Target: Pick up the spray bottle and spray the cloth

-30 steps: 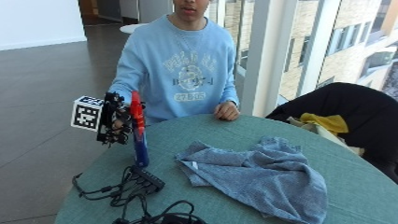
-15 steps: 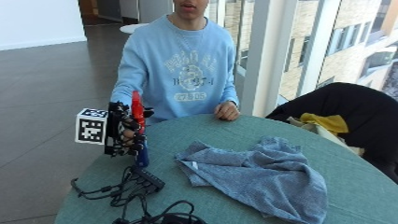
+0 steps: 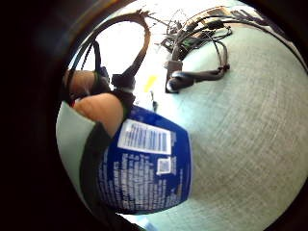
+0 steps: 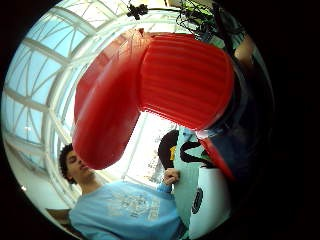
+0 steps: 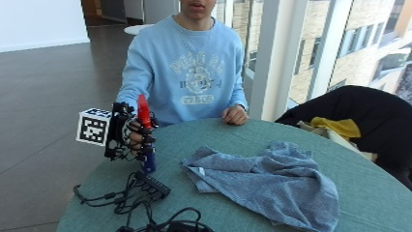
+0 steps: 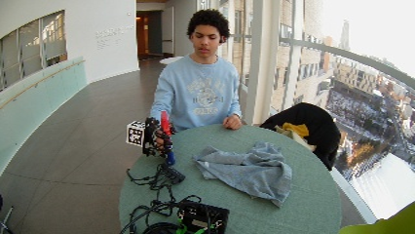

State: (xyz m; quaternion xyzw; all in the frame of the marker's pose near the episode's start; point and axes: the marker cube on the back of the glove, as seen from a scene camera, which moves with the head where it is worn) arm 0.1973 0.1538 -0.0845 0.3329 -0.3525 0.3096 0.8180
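The spray bottle has a red head and a blue body. It stands upright at the round green table's left edge. My gloved right hand grips it around the neck, fingers curled round it. I cannot tell whether its base touches the tabletop. The blue-grey cloth lies crumpled in the middle of the table, to the right of the bottle and apart from it. The wide outside view shows the same bottle, hand and cloth.
Black cables and a power strip lie on the table just in front of the bottle, with a black box nearer the front edge. The bare left hand rests at the far edge. A chair with a black jacket stands at the right.
My hand has slid a little lower on the bottle and settled around it. The bottle has stayed nearly in place and the cloth has not moved.
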